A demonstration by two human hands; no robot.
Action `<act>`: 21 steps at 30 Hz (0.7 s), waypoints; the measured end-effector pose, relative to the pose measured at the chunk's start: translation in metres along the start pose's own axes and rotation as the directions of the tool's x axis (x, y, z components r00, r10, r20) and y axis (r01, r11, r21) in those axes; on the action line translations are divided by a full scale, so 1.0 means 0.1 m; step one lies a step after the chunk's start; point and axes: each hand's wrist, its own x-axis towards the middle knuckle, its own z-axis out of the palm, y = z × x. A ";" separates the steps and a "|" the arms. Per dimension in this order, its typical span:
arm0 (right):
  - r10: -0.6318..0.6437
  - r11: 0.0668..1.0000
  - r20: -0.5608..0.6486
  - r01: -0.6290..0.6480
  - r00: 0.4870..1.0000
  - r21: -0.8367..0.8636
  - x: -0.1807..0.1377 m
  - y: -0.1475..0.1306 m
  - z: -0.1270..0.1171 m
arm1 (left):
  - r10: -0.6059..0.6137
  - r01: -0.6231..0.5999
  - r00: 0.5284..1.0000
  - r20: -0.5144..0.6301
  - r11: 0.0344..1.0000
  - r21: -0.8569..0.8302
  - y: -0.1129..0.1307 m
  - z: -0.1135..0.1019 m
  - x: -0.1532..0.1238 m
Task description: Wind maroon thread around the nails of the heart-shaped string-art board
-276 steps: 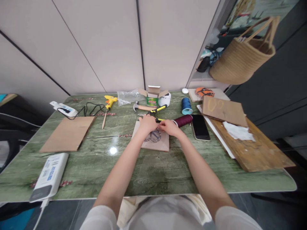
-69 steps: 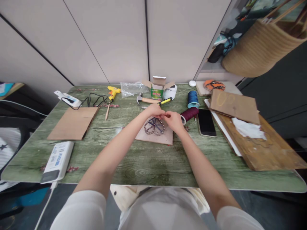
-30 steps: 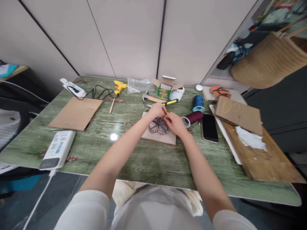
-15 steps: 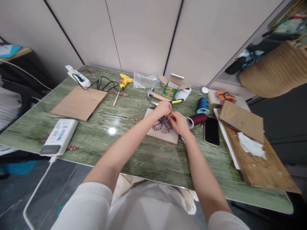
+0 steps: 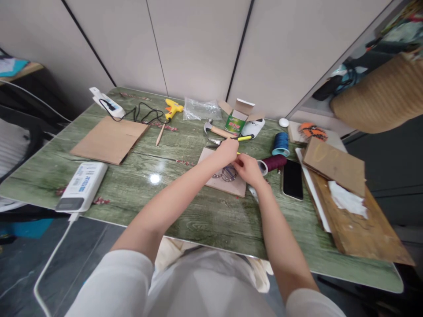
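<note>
A small square wooden board [image 5: 228,187] lies mid-table with a heart-shaped ring of nails strung with dark thread [image 5: 226,174]. My left hand [image 5: 226,152] hovers over the board's far side, fingers curled together in a pinch. My right hand [image 5: 248,168] sits just right of the nail heart, fingers closed too, touching the left hand's fingertips. What they pinch is too fine to make out. A maroon thread spool [image 5: 272,163] lies right beside my right hand.
Behind the board lie a hammer [image 5: 213,130], a yellow-handled tool [image 5: 243,138], a small open green box [image 5: 236,124], a blue spool [image 5: 280,144] and a glue gun [image 5: 172,109]. A phone [image 5: 292,178] and stacked wooden boards [image 5: 350,207] are on the right; cardboard [image 5: 109,140] and a white power bank [image 5: 82,186] on the left.
Both hands have stayed pinched together over the nail heart, shifting slightly around it. The camera has turned to the left and tilted, so the table appears skewed.
</note>
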 end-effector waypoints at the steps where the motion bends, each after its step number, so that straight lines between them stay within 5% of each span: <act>1: 0.010 1.000 0.003 -0.010 1.000 0.002 0.00 0.00 -0.01 | 0.008 -0.008 1.000 -0.005 1.000 0.011 -0.01 0.01 0.00; 12: 0.317 0.927 -0.015 -0.306 0.948 0.218 0.04 0.02 0.08 | 0.065 -0.087 0.959 -0.276 0.994 -0.066 -0.26 0.47 -0.13; 21: 0.348 0.909 0.011 -0.340 0.938 0.241 0.05 0.16 0.05 | -0.039 0.019 0.930 -0.367 0.998 -0.056 -0.25 0.69 -0.24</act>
